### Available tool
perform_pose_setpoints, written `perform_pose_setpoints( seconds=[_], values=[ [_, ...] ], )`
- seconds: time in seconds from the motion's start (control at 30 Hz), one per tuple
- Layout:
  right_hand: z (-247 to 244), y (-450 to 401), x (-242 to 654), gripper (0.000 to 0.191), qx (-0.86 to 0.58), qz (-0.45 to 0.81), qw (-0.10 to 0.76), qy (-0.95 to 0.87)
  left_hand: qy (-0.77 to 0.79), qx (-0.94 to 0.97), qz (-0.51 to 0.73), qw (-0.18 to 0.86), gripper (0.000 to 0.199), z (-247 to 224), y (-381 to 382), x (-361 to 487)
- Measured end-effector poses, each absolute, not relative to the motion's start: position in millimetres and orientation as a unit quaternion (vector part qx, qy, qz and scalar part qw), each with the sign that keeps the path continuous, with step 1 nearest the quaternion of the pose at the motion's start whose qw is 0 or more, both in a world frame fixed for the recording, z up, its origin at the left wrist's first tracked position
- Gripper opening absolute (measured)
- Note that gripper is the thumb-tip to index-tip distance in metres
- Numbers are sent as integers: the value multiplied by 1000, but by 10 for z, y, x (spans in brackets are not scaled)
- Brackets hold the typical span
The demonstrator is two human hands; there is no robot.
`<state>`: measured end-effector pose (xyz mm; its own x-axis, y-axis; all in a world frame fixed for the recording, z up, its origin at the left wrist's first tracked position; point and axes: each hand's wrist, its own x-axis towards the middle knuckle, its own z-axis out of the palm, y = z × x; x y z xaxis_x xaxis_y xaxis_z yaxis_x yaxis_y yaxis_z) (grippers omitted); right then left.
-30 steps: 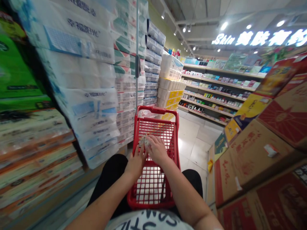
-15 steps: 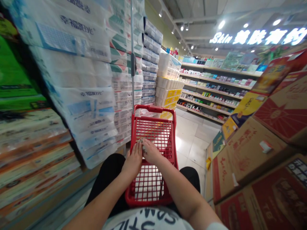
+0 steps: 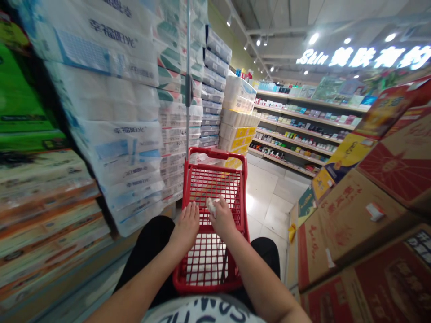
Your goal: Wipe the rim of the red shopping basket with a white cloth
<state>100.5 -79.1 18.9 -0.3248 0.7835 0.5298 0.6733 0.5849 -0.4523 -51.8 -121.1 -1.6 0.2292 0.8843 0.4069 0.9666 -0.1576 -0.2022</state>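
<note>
A red plastic shopping basket cart (image 3: 244, 197) stands in front of my knees, its grid bottom showing pale floor through the holes. My left hand (image 3: 188, 222) lies flat on its left part, fingers stretched out side by side. In my right hand (image 3: 222, 220) is a crumpled white tissue (image 3: 211, 206), pinched above the grid a little to the right of my left hand. Part of the tissue is hidden by the fingers.
Tall stacks of wrapped toilet paper (image 3: 117, 103) rise on the left. Cardboard boxes (image 3: 333, 229) are piled along the right. Beyond the tiled floor (image 3: 266, 193) stand shelves of small products (image 3: 303, 130). A thin metal pole (image 3: 188, 121) rises behind the cart.
My right hand has moved right, away from my left hand, and the white tissue in it shows more. My left hand stays nearly in place on the cart.
</note>
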Motion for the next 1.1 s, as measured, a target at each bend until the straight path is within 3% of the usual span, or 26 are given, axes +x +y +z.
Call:
perform_pose_setpoints(
  seconds=[0.1,0.27,0.4,0.57,0.73,0.9,1.03,1.1],
  values=[
    [170,-764,990,39,-375,82,322,-866,-609,-756,-109,215,59,-50,-1193,-525],
    [138,-732,886,47,-472,56,401,-783,-604,-760,-110,212,61,-73,-1177,-522],
    [153,-657,830,53,-370,62,354,-857,-601,-766,-96,207,57,-40,-1199,-523],
    [198,-550,919,45,-505,25,425,-751,-604,-760,-95,220,60,-37,-1213,-533],
    [201,-698,912,56,-383,25,344,-857,-616,-757,-80,204,58,-60,-1172,-533],
    [217,-763,932,46,-508,29,353,-785,-613,-759,-87,201,59,-77,-1155,-540],
    [215,-831,1012,48,-415,28,294,-860,-605,-762,-93,212,56,-89,-1159,-538],
    [205,-862,1092,49,-449,16,311,-837,-601,-762,-101,219,57,-95,-1166,-532]
  ],
)
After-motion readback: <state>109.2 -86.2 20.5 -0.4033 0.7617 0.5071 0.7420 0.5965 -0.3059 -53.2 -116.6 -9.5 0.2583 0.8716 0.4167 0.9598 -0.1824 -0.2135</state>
